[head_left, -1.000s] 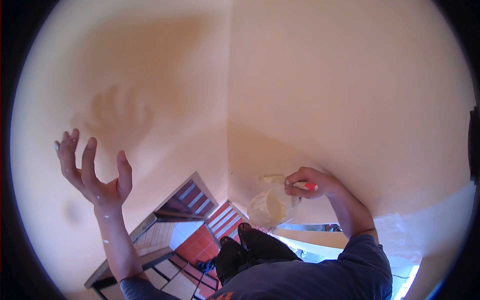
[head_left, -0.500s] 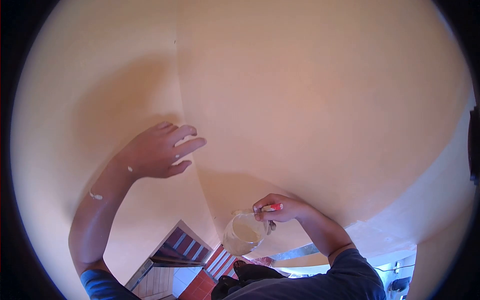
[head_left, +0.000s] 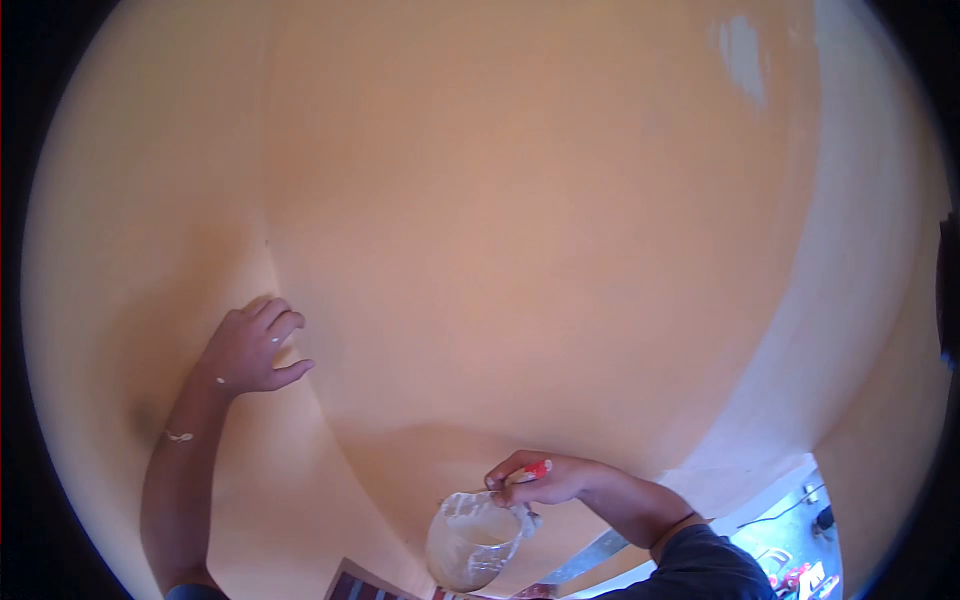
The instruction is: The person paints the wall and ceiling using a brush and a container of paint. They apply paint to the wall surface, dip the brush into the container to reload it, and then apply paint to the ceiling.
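My left hand (head_left: 258,345) is raised by the corner between two peach-coloured walls, its fingers slightly bent and apart, holding nothing. White paint-like specks mark that hand and forearm. Lower down, my right hand (head_left: 548,482) grips the rim of a see-through plastic tub (head_left: 455,565). Pale liquid like paint sits in the tub, and whitish smears coat its inside. A handle with a red end (head_left: 539,468) sticks out of the same closed right hand; the rest of this tool is hidden.
The peach wall (head_left: 550,250) fills most of the view. A paler band (head_left: 775,350) runs down its right side, and a whitish patch (head_left: 743,60) shows near the top. Striped steps or tiles (head_left: 365,585) are at the bottom. Red items (head_left: 805,580) lie at lower right.
The view has shifted up and right along the wall. My left hand appears lower and further left, nearer the corner. My right hand still holds the tub, now lower in view.
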The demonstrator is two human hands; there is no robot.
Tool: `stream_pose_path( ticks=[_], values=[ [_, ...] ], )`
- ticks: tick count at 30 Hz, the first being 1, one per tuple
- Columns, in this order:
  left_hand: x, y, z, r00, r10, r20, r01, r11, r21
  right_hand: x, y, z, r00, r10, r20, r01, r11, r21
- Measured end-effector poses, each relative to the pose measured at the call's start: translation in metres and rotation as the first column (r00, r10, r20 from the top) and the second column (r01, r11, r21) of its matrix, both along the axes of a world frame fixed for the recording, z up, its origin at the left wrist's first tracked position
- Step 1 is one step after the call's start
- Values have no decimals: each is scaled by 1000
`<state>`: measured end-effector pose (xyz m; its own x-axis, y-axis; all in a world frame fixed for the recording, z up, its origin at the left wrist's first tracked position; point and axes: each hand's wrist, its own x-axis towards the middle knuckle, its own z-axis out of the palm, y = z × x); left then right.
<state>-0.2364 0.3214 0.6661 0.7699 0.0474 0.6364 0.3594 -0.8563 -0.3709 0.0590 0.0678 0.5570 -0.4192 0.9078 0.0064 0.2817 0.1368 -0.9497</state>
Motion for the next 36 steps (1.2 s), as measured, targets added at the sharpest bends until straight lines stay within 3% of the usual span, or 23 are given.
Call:
stream_pose_path(
  ticks=[2,6,10,11,12,13,15,16,18,22,24,25,27,31,33,34,36],
  values=[
    [7,7,-25,999,-19,34,20,999,-32,1,-1,-7,997,-56,-57,49,992,-117],
    [2,14,-41,999,17,-52,-20,998,-59,-11,-11,3,985,-145,-88,137,986,-95],
    [13,37,-75,1000,-17,10,18,988,-156,-16,-12,-15,963,-241,-119,243,970,6],
    [20,38,-77,985,173,2,-146,835,-531,-17,-12,-21,945,-279,-171,284,959,4],
    [27,36,-76,938,337,-84,-260,522,-812,-17,-13,-25,942,-286,-175,294,956,17],
    [33,21,-69,942,328,-73,-248,534,-808,-15,-12,-27,930,-319,-183,317,947,-42],
    [32,-18,-49,910,144,-388,-411,418,-810,-18,-14,-23,918,-350,-185,340,936,-86],
    [31,-23,-45,914,145,-378,-403,427,-810,-21,-16,-21,906,-371,-207,355,928,-110],
    [28,-34,-39,938,-117,-327,-216,542,-812,-28,-22,-18,886,-408,-221,389,913,-123],
    [17,-63,-35,951,-234,-202,-58,506,-861,-32,-22,-21,861,-454,-229,452,890,-65],
    [14,-80,-38,911,-401,-94,131,498,-857,-31,-22,-23,856,-439,-273,441,896,-59],
    [13,-91,-40,912,-399,-97,129,503,-854,-36,-24,-22,856,-436,-276,439,897,-55],
    [11,-119,-48,824,-567,5,286,408,-867,-43,-27,-21,811,-513,-281,514,854,-76],
    [13,-146,-55,745,-665,-52,290,394,-872,-42,-27,-22,783,-527,-331,517,846,-126],
    [19,-154,-55,716,-670,-195,236,496,-836,-42,-28,-18,784,-532,-320,518,845,-137],
    [20,-160,-54,721,-662,-205,201,483,-852,-43,-30,-13,791,-531,-304,518,846,-131],
    [24,-161,-59,729,-674,-117,292,462,-838,-47,-32,-9,779,-555,-293,540,831,-137]
  ],
)
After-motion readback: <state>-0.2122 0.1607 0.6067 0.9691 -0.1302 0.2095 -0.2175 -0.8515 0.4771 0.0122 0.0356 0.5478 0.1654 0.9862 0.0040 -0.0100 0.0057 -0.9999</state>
